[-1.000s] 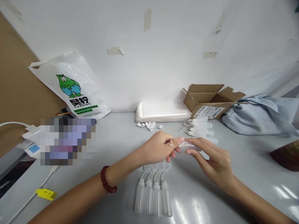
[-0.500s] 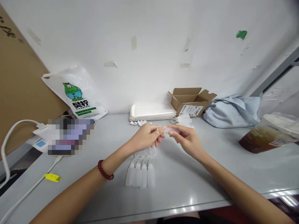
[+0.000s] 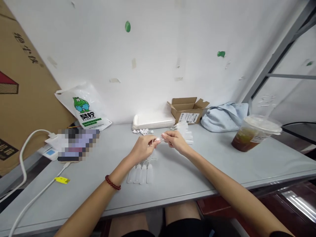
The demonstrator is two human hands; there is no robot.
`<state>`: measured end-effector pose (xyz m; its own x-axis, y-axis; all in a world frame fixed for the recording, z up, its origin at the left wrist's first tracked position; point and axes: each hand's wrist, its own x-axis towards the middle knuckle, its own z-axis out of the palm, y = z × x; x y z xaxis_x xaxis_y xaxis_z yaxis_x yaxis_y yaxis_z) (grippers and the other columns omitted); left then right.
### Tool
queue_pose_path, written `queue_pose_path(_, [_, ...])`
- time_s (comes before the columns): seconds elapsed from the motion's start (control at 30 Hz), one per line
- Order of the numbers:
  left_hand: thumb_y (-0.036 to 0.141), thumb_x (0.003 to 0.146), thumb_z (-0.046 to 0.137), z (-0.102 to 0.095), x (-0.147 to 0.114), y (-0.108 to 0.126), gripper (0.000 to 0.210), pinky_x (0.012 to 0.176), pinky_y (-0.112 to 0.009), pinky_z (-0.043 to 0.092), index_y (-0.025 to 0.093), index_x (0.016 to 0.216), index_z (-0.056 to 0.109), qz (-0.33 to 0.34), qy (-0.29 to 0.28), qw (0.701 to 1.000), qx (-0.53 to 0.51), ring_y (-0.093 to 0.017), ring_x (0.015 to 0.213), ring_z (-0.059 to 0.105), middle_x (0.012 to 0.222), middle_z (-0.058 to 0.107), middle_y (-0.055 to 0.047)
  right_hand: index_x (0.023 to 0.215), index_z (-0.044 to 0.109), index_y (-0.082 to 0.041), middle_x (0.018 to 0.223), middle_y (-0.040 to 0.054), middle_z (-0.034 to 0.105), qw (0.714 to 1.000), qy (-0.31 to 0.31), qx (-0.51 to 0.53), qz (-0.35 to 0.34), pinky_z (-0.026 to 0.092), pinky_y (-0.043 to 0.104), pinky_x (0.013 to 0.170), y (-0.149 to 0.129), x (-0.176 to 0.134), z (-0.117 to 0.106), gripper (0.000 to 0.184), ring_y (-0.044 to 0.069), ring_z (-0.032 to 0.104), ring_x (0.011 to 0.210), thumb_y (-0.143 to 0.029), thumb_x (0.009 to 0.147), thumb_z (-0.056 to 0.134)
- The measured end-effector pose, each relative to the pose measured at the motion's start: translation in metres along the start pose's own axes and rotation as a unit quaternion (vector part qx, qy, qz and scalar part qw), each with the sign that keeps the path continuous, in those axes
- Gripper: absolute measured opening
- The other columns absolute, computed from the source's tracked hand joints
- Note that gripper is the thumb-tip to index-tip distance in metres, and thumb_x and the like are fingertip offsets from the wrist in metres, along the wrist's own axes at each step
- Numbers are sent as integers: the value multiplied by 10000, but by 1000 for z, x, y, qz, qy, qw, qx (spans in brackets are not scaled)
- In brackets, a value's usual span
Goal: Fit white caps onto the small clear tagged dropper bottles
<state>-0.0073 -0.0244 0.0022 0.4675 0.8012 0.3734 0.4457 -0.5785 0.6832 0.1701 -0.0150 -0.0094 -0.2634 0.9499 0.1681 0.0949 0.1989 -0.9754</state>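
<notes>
My left hand (image 3: 144,146) is closed in a pinch on a white cap (image 3: 158,139) with a thin curved tube. Facing it, my right hand (image 3: 175,141) pinches a small translucent plastic bottle, mostly hidden by the fingers; only a bit of clear plastic shows at the fingertips. The two hands nearly meet above the table. Below my left hand, several translucent squeeze bottles (image 3: 143,174) with thin bent tubes lie side by side. Several loose white caps (image 3: 144,131) sit beyond the left hand. More clear bottles (image 3: 188,136) lie just past my right hand.
A stack of white trays (image 3: 154,121) and an open cardboard box (image 3: 188,113) stand by the wall. A light blue cloth bag (image 3: 224,118) and a drink cup (image 3: 249,136) are at right. On the left are a printed plastic bag (image 3: 86,110), a blurred device and a white cable (image 3: 40,197).
The view has shifted, bringing more of the table's front edge and the legs into sight. Both hands remain together; the bottle in my right hand is now more covered by the fingers.
</notes>
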Motion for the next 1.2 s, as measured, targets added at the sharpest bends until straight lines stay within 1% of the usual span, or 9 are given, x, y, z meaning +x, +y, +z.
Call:
queue_pose_path(0.13, [434, 826, 546, 1, 7, -3, 301, 585, -249, 457, 163, 715, 618, -39, 20, 997, -70, -154, 666, 564, 703, 615, -30, 558, 428, -182, 503, -67, 322, 1000, 13, 16, -13, 265, 216, 399, 1, 2, -1, 464, 57, 278, 423, -593, 706, 585])
queue_pose_path(0.27, [559, 821, 497, -2, 9, -9, 464, 447, -249, 462, 134, 679, 617, -137, -42, 971, -190, -162, 575, 593, 663, 614, -58, 776, 614, -151, 593, -13, 503, 989, 37, -113, -93, 342, 235, 495, 3, -1, 0, 356, 99, 428, 508, -495, 802, 526])
queue_pose_path(0.4, [520, 828, 513, 2, 3, -13, 438, 460, -243, 453, 136, 633, 598, -130, -18, 972, -193, -124, 477, 548, 570, 585, -28, 833, 655, -150, 719, 29, 620, 970, 36, -191, -144, 357, 249, 577, 2, -4, 2, 321, 118, 472, 600, -429, 847, 496])
queue_pose_path(0.67, [411, 890, 445, 13, -4, -4, 384, 522, -231, 423, 171, 601, 521, -82, 36, 991, -99, -108, 464, 541, 533, 572, 5, 631, 522, -164, 532, -51, 318, 997, 36, -66, -34, 271, 237, 436, -4, -6, 3, 424, 77, 299, 460, -556, 792, 499])
queue_pose_path(0.77, [400, 886, 447, 14, -2, -3, 365, 527, -231, 415, 173, 613, 528, -71, 40, 994, -70, -111, 481, 542, 555, 577, 6, 631, 503, -171, 521, -65, 305, 1000, 12, -17, 7, 264, 236, 407, -3, -4, 3, 415, 70, 269, 433, -562, 765, 532])
queue_pose_path(0.87, [426, 842, 514, 10, 4, -9, 312, 546, -237, 435, 170, 683, 593, -69, 55, 993, -72, -130, 519, 563, 563, 579, 7, 558, 436, -182, 501, -49, 342, 995, 43, -92, -19, 270, 243, 439, 2, 0, -2, 450, 77, 304, 434, -554, 806, 491])
queue_pose_path(1.03, [355, 773, 579, -20, 13, -53, 205, 631, -285, 481, 164, 791, 650, -113, 143, 983, 20, -175, 606, 620, 724, 676, -43, 692, 629, -147, 596, 19, 530, 914, 186, -332, -138, 336, 261, 591, 6, 9, -29, 404, 132, 448, 566, -419, 891, 405])
queue_pose_path(1.1, [242, 759, 546, -37, 14, -78, 143, 742, -328, 490, 158, 774, 661, -128, 176, 969, 120, -213, 732, 642, 798, 702, -78, 876, 702, -138, 688, 54, 607, 873, 237, -401, -142, 367, 274, 652, 8, 13, -44, 367, 162, 507, 629, -377, 887, 424])
queue_pose_path(1.2, [175, 732, 525, -53, 11, -110, 216, 840, -384, 485, 144, 871, 688, -136, 167, 955, 206, -252, 866, 639, 953, 705, -116, 1029, 711, -138, 785, 89, 648, 834, 252, -480, -97, 385, 287, 675, 13, 17, -64, 354, 193, 559, 686, -335, 882, 457])
